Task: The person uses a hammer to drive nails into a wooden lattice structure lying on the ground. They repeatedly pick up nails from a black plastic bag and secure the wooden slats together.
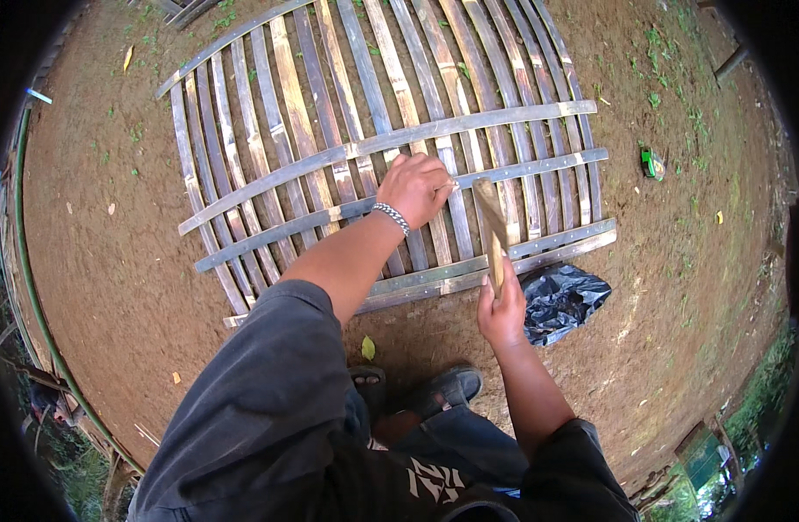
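On the ground before me lies a panel of split bamboo slats (292,87), fastened across by several crosspieces. My left hand (414,191), with a chain bracelet at the wrist, is closed in a pinch over the second-nearest crosspiece (539,166). Whatever its fingertips hold is too small to make out. In my right hand (504,306) is a hammer (493,222) with a pale wooden handle, gripped low. The hammer's head end is raised just right of my left fingertips, apart from them. Small dots like nail heads show along the nearest crosspiece (565,237).
A crumpled black plastic bag (565,300) lies by the panel's near right corner. Farther right, a green tape measure (651,164) rests on the bare soil. My sandalled feet (447,391) stand at the near edge, beside a yellow-green leaf (368,349).
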Tool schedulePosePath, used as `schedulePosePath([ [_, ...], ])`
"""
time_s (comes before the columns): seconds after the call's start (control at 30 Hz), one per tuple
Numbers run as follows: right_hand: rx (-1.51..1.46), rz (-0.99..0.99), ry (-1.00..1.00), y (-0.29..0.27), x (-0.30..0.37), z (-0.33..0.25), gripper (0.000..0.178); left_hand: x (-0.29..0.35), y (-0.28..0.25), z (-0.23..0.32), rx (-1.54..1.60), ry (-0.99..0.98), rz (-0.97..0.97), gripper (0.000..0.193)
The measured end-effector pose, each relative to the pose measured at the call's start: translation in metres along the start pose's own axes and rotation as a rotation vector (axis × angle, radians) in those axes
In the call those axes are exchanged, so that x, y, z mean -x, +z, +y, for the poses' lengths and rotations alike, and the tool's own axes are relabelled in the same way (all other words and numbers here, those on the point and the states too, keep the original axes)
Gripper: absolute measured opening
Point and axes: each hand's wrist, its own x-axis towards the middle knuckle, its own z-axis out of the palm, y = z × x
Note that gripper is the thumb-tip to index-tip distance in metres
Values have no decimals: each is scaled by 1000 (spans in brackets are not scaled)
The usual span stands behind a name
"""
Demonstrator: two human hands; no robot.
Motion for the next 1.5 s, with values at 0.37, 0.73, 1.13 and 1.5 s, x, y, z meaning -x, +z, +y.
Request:
schedulePosePath([
  [0.37,12,-252,315,-8,-10,-9,54,6,2,1,1,1,6,7],
  [0.73,-75,23,126,-14,9,-3,54,0,-1,-5,-263,-384,345,42],
  [1.13,-13,-92,197,4,-2,3,58,-12,7,5,-358,-525,29,58],
  [1.5,-25,-63,76,-5,-11,3,51,-20,6,5,-396,-495,52,57],
])
